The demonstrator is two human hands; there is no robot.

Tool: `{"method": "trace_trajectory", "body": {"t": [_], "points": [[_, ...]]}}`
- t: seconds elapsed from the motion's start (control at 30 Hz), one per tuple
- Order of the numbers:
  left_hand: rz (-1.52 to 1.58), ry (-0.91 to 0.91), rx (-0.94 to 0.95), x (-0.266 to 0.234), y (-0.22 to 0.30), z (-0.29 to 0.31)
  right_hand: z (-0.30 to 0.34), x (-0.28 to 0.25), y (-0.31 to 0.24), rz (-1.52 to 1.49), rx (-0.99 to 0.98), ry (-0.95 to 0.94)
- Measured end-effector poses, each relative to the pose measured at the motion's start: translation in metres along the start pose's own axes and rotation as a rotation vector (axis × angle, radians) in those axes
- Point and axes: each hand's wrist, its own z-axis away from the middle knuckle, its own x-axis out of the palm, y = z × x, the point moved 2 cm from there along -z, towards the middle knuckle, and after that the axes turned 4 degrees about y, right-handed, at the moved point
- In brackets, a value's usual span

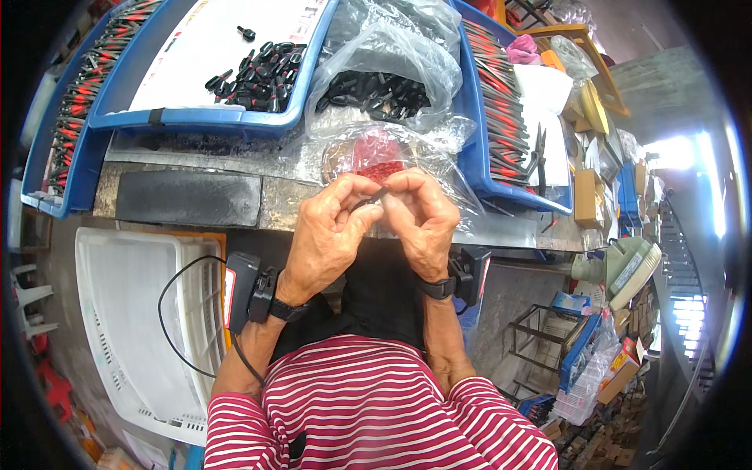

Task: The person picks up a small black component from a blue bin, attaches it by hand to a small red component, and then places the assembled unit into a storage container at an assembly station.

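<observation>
My left hand (329, 235) and my right hand (424, 227) meet over the bench's front edge, both with fingers pinched. Between their fingertips is a small black piece (371, 199), mostly covered, so its exact kind is unclear. Just beyond the fingertips, small red pieces (381, 168) lie in a round container lined with clear plastic. Behind that, a clear plastic bag (395, 48) gapes around a heap of small black parts (374, 92). Similar black parts with red rings (270, 76) are piled on a white sheet in a blue tray (196, 118) at the left.
Slim red-and-black pieces (501, 110) fill a blue tray (470, 149) on the right, with pliers (538, 160) beside them. More line another blue tray (37, 188) far left. A dark flat block (188, 199) lies on the bench. White crates (129, 329) stand lower left.
</observation>
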Motion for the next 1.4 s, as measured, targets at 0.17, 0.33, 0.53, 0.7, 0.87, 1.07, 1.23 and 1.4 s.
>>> {"method": "trace_trajectory", "body": {"t": [0.17,0.33,0.53,0.7,0.87,1.07,1.23,1.4], "points": [[0.009,0.048,0.000,0.001,0.003,0.001,0.003,0.004,-0.003,0.095,-0.059,0.031],[0.034,0.065,0.026,0.004,0.002,0.003,0.004,0.008,-0.004,0.244,-0.205,0.041],[0.081,0.146,0.066,0.010,-0.006,0.008,0.010,0.011,0.000,0.234,-0.186,0.089],[0.165,0.200,0.006,0.011,-0.010,0.009,0.011,0.012,-0.001,0.397,-0.436,0.102],[0.247,0.227,-0.010,0.011,-0.013,0.008,0.017,0.017,0.000,0.432,-0.471,0.114],[0.247,0.252,0.001,0.011,-0.019,0.005,0.020,0.018,0.003,0.494,-0.498,0.115],[0.316,0.183,-0.090,0.006,-0.020,0.004,0.023,0.014,0.003,0.445,-0.437,0.121],[0.291,0.022,-0.083,-0.002,-0.015,0.005,0.018,0.003,0.000,-0.007,-0.023,0.061]]}}
